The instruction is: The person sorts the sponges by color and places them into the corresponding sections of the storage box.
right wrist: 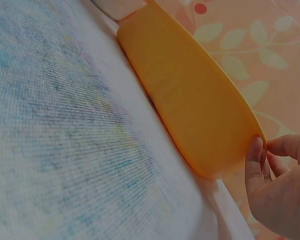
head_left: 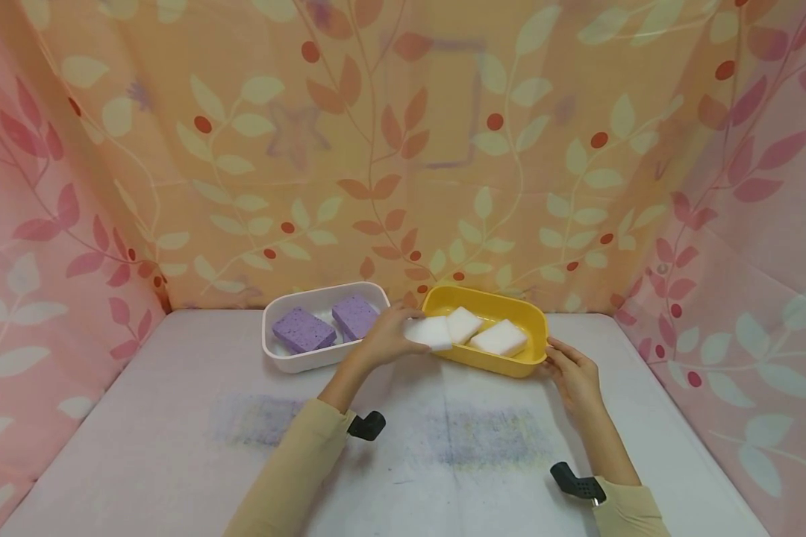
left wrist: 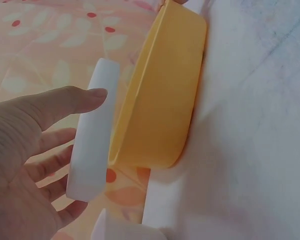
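My left hand [head_left: 387, 337] pinches a white sponge block [head_left: 430, 333] between thumb and fingers, at the left end of the yellow basin [head_left: 490, 364]. In the left wrist view the held white sponge block [left wrist: 94, 132] is seen edge-on beside the basin wall [left wrist: 162, 90]. Two more white sponge blocks [head_left: 500, 338] lie inside the yellow basin. At the basin's right end my right hand [head_left: 575, 373] pinches the rim; the right wrist view shows thumb and fingers [right wrist: 254, 162] on either side of it.
A white basin [head_left: 298, 363] stands left of the yellow one, holding two purple sponges [head_left: 304, 330]. The white-covered table [head_left: 403, 485] bears bluish smudges. Patterned curtains [head_left: 376, 149] close off the back and both sides.
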`<state>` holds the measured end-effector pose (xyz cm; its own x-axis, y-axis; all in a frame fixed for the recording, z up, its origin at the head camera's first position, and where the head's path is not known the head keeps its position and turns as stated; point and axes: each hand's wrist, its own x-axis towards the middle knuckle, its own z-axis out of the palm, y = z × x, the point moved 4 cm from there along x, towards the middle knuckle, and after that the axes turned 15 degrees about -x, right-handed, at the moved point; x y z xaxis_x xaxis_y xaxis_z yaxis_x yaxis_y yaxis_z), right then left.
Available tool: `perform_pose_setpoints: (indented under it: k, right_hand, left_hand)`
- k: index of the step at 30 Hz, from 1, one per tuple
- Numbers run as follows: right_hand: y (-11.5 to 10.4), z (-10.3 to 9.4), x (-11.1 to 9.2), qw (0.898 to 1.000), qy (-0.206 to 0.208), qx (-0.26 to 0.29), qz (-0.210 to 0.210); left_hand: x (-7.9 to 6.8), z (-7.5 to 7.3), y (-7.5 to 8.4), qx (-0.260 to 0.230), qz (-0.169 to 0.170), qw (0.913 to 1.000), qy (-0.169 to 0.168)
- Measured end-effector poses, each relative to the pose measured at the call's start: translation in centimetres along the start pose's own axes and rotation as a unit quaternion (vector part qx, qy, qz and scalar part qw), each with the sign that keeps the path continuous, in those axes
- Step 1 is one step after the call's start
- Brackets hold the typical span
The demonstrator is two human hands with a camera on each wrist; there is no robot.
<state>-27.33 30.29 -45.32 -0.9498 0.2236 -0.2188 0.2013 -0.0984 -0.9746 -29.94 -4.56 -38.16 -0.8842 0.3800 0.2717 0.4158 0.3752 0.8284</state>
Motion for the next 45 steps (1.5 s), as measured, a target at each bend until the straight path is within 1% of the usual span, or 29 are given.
perform_pose_setpoints:
  k: [5, 9, 17, 20, 23, 30, 35, 38, 42, 45]
  right_hand:
    - [0.0, 0.0, 0.0, 1.0, 0.0, 0.0, -0.004]
    - [0.1, 0.0, 0.0, 1.0, -0.001, 0.001, -0.004]
    - [0.1, 0.0, 0.0, 1.0, 0.001, -0.005, 0.003]
    - [0.1, -0.1, -0.1, 1.0, 0.003, -0.009, 0.004]
    - [0.1, -0.2, -0.1, 1.0, 0.005, -0.012, 0.004]
    - [0.2, -0.2, -0.3, 1.0, 0.008, -0.016, -0.012]
    - [0.1, -0.2, -0.4, 1.0, 0.005, -0.014, -0.018]
    - [0.1, -0.3, -0.5, 1.0, 0.005, -0.009, -0.017]
    - [0.1, -0.2, -0.5, 1.0, 0.008, -0.004, -0.021]
    - [0.1, -0.1, -0.4, 1.0, 0.006, -0.002, -0.028]
  left_hand:
    - [1.2, 0.9, 0.4, 0.006, -0.012, 0.9999, -0.007]
    - [2.1, 1.6, 0.7, 0.0, -0.02, 0.9996, -0.018]
    - [4.1, 3.0, 0.8, -0.009, -0.042, 0.9982, -0.041]
    - [4.7, 3.6, 0.9, -0.012, -0.043, 0.9979, -0.048]
    - [5.2, 4.2, 0.8, 0.001, -0.043, 0.9977, -0.052]
    - [6.3, 5.1, 1.3, 0.016, -0.047, 0.9966, -0.065]
    - [6.9, 5.7, 1.3, 0.006, -0.061, 0.9953, -0.076]
    - [7.4, 6.0, 1.2, 0.007, -0.058, 0.9952, -0.079]
    - [7.9, 6.6, 1.2, 0.023, -0.049, 0.9953, -0.08]
    - [8.0, 7.0, 0.9, 0.019, -0.068, 0.9941, -0.081]
